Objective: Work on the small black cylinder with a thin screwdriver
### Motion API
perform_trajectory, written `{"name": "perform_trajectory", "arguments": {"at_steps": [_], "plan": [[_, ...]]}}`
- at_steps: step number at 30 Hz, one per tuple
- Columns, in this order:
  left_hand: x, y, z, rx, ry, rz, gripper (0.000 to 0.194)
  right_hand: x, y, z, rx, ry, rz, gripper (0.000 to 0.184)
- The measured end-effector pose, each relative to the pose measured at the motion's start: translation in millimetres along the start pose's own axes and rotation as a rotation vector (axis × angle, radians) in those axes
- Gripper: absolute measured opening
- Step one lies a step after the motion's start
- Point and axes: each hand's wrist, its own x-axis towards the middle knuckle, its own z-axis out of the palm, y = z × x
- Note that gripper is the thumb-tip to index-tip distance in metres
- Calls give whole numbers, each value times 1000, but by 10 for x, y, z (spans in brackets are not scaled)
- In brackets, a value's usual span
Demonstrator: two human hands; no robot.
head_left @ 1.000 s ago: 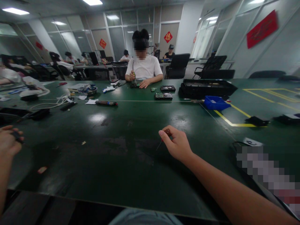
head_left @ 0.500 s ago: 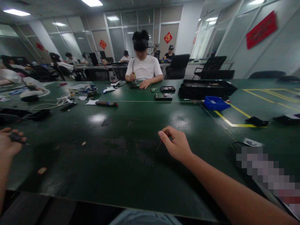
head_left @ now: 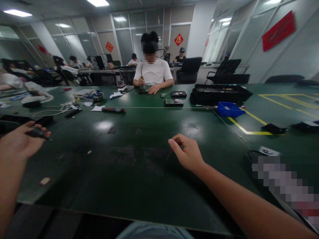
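My left hand [head_left: 21,142] is raised over the left side of the green table [head_left: 117,186], its fingers closed round a dark-handled screwdriver [head_left: 38,132]. The thin tip points to the right. Right of centre, my right hand [head_left: 189,152] grips a second screwdriver [head_left: 177,140], which has a reddish-brown handle. Its slim shaft slants down and left towards the tabletop; whether the tip touches the surface I cannot tell. Part of this handle is hidden by my fingers. The two hands are far apart.
Across the table a co-worker [head_left: 154,73] handles a small tool and a dark part. Nearby lie opened hard drives [head_left: 173,102], a black tray [head_left: 220,94] and a blue bin [head_left: 229,109]. A dark pen-shaped tool [head_left: 113,110] and a white cable [head_left: 53,111] lie left.
My left hand has moved right and slightly up, bringing the dark-handled screwdriver further into view. My right hand and its screwdriver have stayed in place.
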Motion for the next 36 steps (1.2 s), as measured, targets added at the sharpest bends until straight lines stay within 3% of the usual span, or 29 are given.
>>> {"name": "perform_trajectory", "arguments": {"at_steps": [3, 12, 19, 26, 29, 33, 36], "plan": [[-207, 55, 336, -146, 50, -89, 23, -1, -4, -4, 7, -8, 0, 31], [-1020, 188, 1379, -280, -321, -108, 34, -2, 7, -5, -5, 5, -3, 31], [-1480, 21, 2081, -331, -513, -136, 36, 1, -18, -19, -1, 3, 2, 31], [-2099, -182, 2608, -309, -869, -101, 48, 1, 2, -23, -9, 26, 6, 31], [-2280, -410, 2718, -206, -954, -1, 54, -1, 4, -20, -3, 28, -6, 28], [-2290, -795, 2740, 165, -1048, 355, 53, -6, -4, -3, 10, 18, 3, 24], [-2193, -1008, 2717, 419, -1088, 578, 65, 0, -2, 8, 33, 20, 13, 18]]}}
